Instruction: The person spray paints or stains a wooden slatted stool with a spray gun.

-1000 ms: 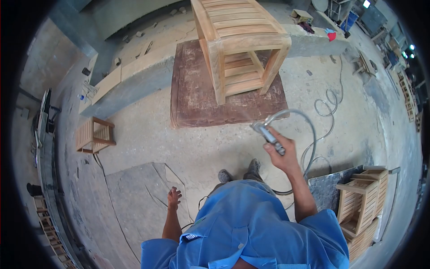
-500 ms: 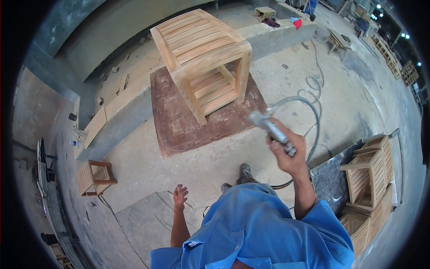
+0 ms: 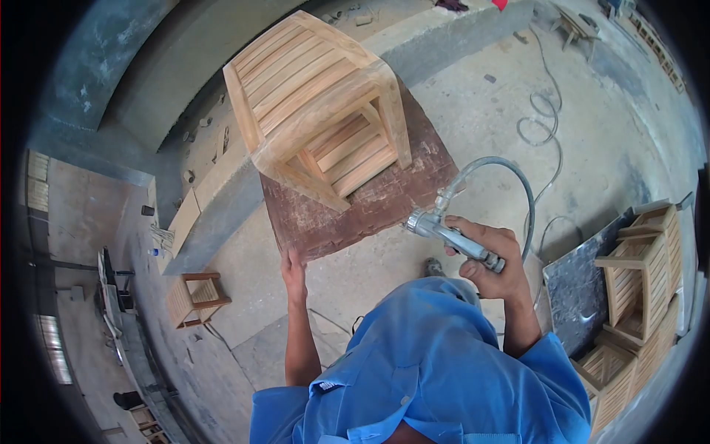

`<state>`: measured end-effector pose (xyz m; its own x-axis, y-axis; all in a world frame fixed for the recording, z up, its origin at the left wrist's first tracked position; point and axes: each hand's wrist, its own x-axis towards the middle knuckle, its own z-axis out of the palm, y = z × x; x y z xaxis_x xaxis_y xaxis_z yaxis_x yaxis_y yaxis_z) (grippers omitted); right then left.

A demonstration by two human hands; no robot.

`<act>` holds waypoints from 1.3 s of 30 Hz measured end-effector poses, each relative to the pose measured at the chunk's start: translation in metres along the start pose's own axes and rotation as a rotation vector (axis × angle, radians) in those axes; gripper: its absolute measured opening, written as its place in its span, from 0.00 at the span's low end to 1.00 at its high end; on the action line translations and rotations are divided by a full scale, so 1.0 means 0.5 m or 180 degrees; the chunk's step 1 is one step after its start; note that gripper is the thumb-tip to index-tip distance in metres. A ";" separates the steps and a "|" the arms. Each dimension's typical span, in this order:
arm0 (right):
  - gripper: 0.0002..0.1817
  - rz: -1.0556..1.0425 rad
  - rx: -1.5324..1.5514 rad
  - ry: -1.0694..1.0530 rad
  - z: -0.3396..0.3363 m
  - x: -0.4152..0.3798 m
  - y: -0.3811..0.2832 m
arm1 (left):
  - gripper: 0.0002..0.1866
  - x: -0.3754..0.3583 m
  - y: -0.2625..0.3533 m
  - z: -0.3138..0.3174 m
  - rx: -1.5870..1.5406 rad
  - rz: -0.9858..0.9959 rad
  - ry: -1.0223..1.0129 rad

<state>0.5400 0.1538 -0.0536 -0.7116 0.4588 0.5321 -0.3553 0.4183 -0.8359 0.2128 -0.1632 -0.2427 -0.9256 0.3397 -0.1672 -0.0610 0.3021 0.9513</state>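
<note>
Right hand (image 3: 492, 263) grip clamped on air gun (image 3: 452, 237), nozzle toward brown board (image 3: 347, 211). Left hand (image 3: 293, 268) flat, fingers apart, at board's near edge. Slatted table (image 3: 310, 85) stands on board.

1. There is one view, from a camera worn on the person's head; no second view shares the scene.
2. It looks steeply down and forward through a fisheye lens, with a dark round border at the frame's edges.
3. Nearest, at 6 o'clock, is the person's blue shirt (image 3: 421, 370).
4. The right hand (image 3: 492, 259) sits close at about 4 o'clock, the left hand (image 3: 293, 270) near 7 o'clock.
5. Farther off, at 11 to 12 o'clock, stands the wooden slatted table (image 3: 318, 96) on the concrete floor (image 3: 488, 126).
</note>
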 end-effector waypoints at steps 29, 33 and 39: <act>0.28 0.1508 -0.0420 -0.0048 0.230 0.140 0.227 | 0.23 0.215 0.327 0.181 0.0276 0.1758 0.0051; 0.28 0.1173 -0.0508 0.0032 0.258 0.155 0.248 | 0.23 0.213 0.323 0.173 0.0267 0.1684 -0.0081; 0.29 0.1577 -0.0942 0.0803 0.202 0.149 0.257 | 0.24 0.227 0.295 0.163 0.0108 0.1494 -0.0192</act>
<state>0.3803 0.1628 -0.1352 -0.5710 0.8095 0.1367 0.1884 0.2913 -0.9379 0.1294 -0.0074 -0.1423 -0.8267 0.4973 0.2631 0.3720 0.1322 0.9188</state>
